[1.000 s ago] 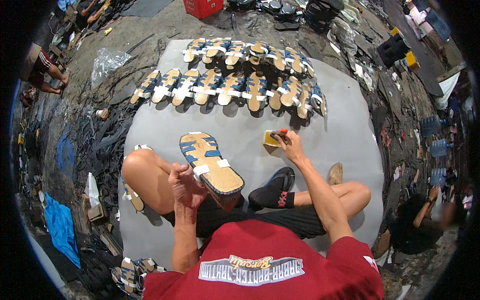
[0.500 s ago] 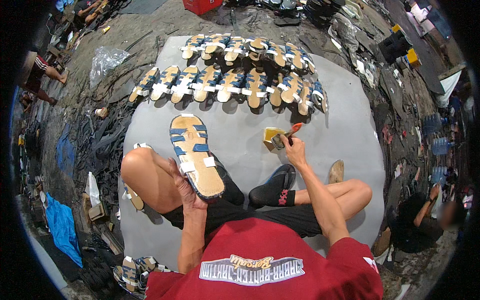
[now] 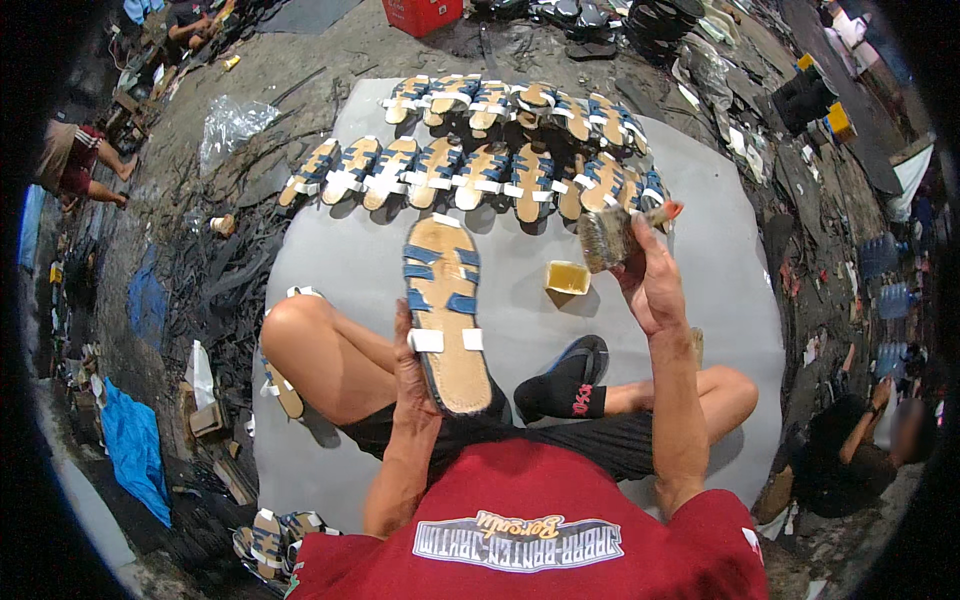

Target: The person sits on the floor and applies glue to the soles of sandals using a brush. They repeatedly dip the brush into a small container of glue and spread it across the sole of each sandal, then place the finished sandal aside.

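Observation:
My left hand (image 3: 412,365) grips a tan sandal piece (image 3: 450,360) by its side and heel, its tan face turned up. Blue straps lie across its front half, and white tabs stick out at its toe and mid-part. Raised at the right, my right hand (image 3: 650,275) is closed on a paintbrush (image 3: 612,240) with wide, worn bristles and an orange-tipped handle. Below the brush a small open tub (image 3: 568,278) of yellowish liquid stands on the grey sheet. The brush is apart from both tub and sandal.
Two rows of similar sandals (image 3: 435,170) stretch across the far part of the grey sheet (image 3: 330,235). My crossed legs frame the near side. More sandals (image 3: 268,540) lie at the lower left. Dark scraps (image 3: 220,260) cover the floor around. A person (image 3: 850,440) sits at the right.
My right hand has lifted the paintbrush away from the tub, up and to the right. The sandal in my left hand has shifted right and turned more upright.

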Demonstrator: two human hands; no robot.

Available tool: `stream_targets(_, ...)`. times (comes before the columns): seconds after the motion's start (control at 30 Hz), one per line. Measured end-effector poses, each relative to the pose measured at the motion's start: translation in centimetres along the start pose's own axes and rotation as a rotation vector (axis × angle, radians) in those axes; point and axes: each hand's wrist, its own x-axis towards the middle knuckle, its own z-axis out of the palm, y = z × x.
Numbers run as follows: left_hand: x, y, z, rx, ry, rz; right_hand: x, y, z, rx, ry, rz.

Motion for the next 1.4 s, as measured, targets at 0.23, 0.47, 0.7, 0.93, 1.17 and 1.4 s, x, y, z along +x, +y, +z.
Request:
stream_targets(0.23, 0.1, -0.6, 3.3, -0.068, 0.016, -0.185, -2.9, 0.9, 9.8, -1.026, -0.465, -0.659)
stream_targets(0.47, -1.7, 2.7, 1.9, 0.058, -0.171, -0.143, -2.6, -0.3, 7.8, -0.875, -0.412, -0.497)
stream_targets(0.7, -1.4, 1.4, 3.6, 0.201, -0.095, -0.072, -1.9, 2.1, 11.1, -0.956, -0.408, -0.703)
stream_targets(0.93, -0.9, 2.6, 1.5, 0.158, -0.156, -0.096, -1.5, 0.6, 9.3, -0.674, -0.370, -0.508)
stream_targets(1.17, -2.1, 2.5, -1.1, 0.233, -0.143, 0.076, -1.6, 0.9, 8.0, -1.054, -0.432, -0.616)
stream_targets(1.4, -1.0, 3.3, -1.3, -0.421, -0.411, -0.285, -2.7, 1.8, 11.9, -0.902, -0.530, -0.811)
